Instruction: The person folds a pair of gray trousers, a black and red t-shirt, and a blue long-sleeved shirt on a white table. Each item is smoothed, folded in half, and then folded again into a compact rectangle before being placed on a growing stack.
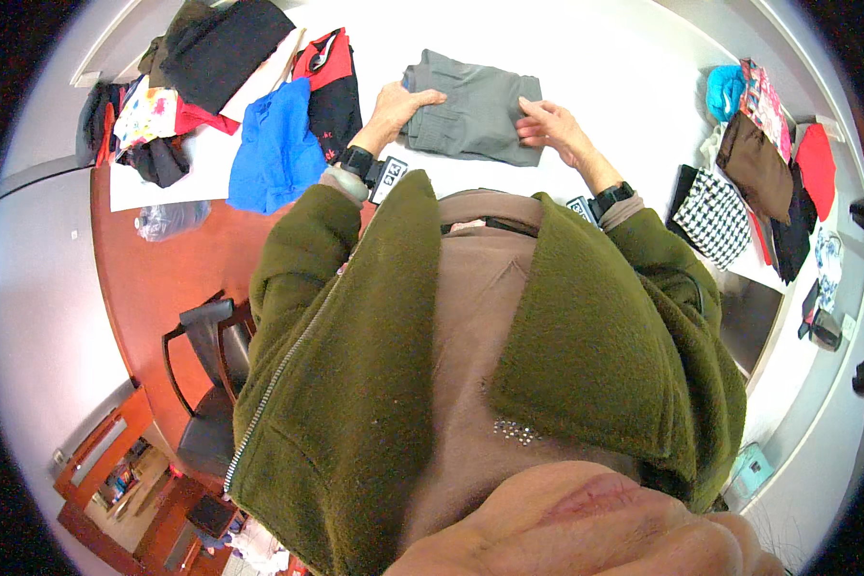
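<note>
Folded grey trousers (480, 110) with a visible pocket flap lie on the white table (586, 48) in front of me. At their left edge is my left hand (396, 110), its thumb laid over the cloth and its other fingers mostly hidden at the edge; it appears to grip that side. My right hand (559, 132) touches the right edge from above, thumb and fingers apart. A small dark and white device is strapped at each wrist.
Left of the trousers lie a blue garment (276, 149), a black and red garment (332, 96) and a heap with black cloth (226, 58). To the right is another pile with a houndstooth cloth (712, 216) and a brown one (756, 168). A black chair (209, 384) stands at lower left.
</note>
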### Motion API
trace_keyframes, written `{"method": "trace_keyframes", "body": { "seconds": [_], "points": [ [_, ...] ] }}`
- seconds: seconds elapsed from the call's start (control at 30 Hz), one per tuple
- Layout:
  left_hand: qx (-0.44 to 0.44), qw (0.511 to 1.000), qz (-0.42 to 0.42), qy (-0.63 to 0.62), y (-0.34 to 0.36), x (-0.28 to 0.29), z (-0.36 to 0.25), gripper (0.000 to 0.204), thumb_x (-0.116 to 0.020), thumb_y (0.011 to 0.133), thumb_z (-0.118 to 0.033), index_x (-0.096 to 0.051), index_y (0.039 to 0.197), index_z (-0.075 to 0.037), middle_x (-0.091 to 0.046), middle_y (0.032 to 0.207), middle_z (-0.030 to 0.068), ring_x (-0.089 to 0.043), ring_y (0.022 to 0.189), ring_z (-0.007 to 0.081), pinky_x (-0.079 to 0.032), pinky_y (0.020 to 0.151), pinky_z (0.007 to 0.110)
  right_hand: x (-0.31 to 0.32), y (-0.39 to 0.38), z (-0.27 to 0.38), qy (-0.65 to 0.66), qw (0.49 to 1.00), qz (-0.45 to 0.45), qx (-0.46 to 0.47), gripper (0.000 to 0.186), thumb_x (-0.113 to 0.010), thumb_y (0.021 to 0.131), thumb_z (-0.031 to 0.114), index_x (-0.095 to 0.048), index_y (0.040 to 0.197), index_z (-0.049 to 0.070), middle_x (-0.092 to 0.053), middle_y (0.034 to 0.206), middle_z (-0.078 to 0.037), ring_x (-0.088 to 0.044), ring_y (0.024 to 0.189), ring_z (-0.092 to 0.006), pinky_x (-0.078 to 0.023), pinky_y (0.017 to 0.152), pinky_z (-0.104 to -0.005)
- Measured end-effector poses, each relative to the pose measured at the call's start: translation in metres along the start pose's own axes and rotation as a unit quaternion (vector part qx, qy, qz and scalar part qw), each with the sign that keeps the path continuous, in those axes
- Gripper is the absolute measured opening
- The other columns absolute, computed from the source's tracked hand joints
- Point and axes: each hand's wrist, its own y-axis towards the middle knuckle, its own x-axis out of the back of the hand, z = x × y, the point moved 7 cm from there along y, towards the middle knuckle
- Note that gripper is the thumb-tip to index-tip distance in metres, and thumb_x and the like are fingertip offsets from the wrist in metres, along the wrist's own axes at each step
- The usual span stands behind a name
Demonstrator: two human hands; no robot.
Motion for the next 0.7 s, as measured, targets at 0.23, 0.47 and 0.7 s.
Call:
{"method": "trace_keyframes", "body": {
  "seconds": [0.23, 0.47, 0.7],
  "points": [
    [-0.54, 0.746, 0.054, 0.385, -0.065, -0.069, -0.139, 0.052, -0.073, 0.062, -0.018, -0.057, 0.112, -0.013, -0.055, 0.09, 0.0089, -0.061, 0.079, 0.0302, -0.051, 0.067, 0.039, -0.023, -0.028, 0.044, 0.47, 0.853, 0.226, -0.009, 0.086, -0.06, 0.084, 0.059, -0.03, 0.14, 0.001, -0.04, 0.139, -0.021, -0.051, 0.116, -0.044, -0.041, 0.099, -0.0591],
    [-0.712, 0.498, 0.062, 0.491, -0.109, -0.118, -0.137, 0.036, -0.055, 0.077, -0.016, -0.055, 0.113, -0.018, -0.045, 0.088, -0.001, -0.05, 0.076, 0.0127, -0.042, 0.064, 0.026, 0.02, -0.022, 0.019, 0.485, 0.875, -0.006, 0.003, 0.045, -0.069, 0.084, 0.037, -0.058, 0.117, 0.007, -0.062, 0.117, -0.011, -0.058, 0.111, -0.0276, -0.045, 0.098, -0.0466],
    [-0.75, 0.495, 0.039, 0.436, -0.114, -0.128, -0.137, 0.041, -0.057, 0.077, -0.016, -0.055, 0.117, -0.02, -0.048, 0.091, -0.0017, -0.049, 0.083, 0.0154, -0.041, 0.073, 0.032, 0.035, -0.035, -0.004, 0.449, 0.892, -0.02, -0.046, 0.038, -0.071, 0.08, 0.008, -0.057, 0.115, 0.002, -0.063, 0.113, -0.014, -0.06, 0.107, -0.0286, -0.048, 0.096, -0.0446]
  ]
}}
